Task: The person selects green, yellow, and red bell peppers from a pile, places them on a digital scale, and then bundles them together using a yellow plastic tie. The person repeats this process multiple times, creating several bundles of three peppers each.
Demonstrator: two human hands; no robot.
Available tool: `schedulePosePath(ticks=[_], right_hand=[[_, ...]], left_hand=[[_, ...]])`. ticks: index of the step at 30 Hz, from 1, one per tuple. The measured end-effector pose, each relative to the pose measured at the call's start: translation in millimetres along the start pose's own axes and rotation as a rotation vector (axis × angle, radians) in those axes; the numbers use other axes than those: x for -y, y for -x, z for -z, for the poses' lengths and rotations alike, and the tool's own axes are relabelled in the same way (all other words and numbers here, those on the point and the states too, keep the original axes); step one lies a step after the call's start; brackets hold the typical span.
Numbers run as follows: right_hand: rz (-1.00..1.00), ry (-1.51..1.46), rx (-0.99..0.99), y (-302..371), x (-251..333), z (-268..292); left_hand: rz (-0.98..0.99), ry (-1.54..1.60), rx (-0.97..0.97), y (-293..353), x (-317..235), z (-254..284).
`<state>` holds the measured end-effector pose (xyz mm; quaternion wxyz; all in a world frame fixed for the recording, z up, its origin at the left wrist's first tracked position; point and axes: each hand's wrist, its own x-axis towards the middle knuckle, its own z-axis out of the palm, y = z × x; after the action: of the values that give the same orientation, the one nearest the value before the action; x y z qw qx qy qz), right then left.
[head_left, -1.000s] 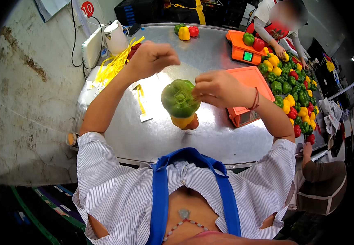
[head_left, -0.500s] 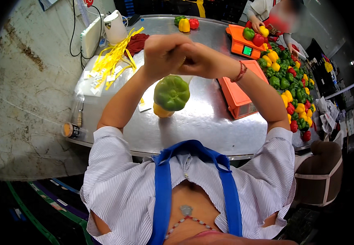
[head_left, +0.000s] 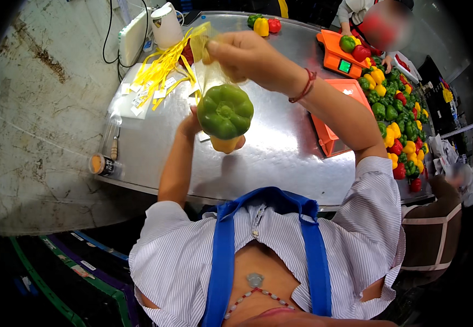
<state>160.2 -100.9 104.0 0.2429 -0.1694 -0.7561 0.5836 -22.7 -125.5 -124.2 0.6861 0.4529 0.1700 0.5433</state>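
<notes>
In front of me a green bell pepper [head_left: 225, 111] hangs with its lobed end toward me, a yellow bell pepper [head_left: 224, 144] just below it. Yellow mesh netting [head_left: 206, 76] rises from the green pepper. Higher up, my right hand [head_left: 236, 57] is closed on this netting, its thumb and fingers pinching it. My left hand [head_left: 190, 124] reaches behind the peppers and is mostly hidden by them. A fingertip shows at the yellow pepper's right side, so the hand appears wrapped round the peppers from behind.
Yellow strips with white tags [head_left: 160, 76] lie at the left, near a white jug [head_left: 166, 26]. Two orange scales [head_left: 334, 54] stand at the right, beside a large pile of bell peppers [head_left: 394, 109]. A co-worker's hand [head_left: 387, 64] is there. A jar [head_left: 101, 164] lies at the left edge.
My left hand has come down from beside my right hand to behind the peppers. My right hand has shifted slightly left and up, and the stretched netting now shows.
</notes>
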Motion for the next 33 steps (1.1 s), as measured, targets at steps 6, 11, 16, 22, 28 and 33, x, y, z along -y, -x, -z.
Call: schedulePosePath(ticks=[6,11,16,22,28,33], right_hand=[[-0.082,-0.535,-0.233,-9,-58,31],[-0.167,-0.882,-0.391,45,-170,71],[-0.257,-1.025,-0.715,102,-270,59],[-0.296,-1.010,-0.996,165,-316,67],[-0.284,-1.058,-1.152,200,-335,84],[-0.260,-1.148,-1.187,215,-349,68]], left_hand=[[0.105,-0.136,0.230,19,-14,-16],[0.431,-0.728,0.195,1,-28,12],[0.674,-1.103,0.157,-34,36,27],[0.337,-1.867,0.001,-11,95,-68],[0.591,-1.876,-0.001,-2,101,-70],[0.645,-1.559,0.086,-5,81,-35]])
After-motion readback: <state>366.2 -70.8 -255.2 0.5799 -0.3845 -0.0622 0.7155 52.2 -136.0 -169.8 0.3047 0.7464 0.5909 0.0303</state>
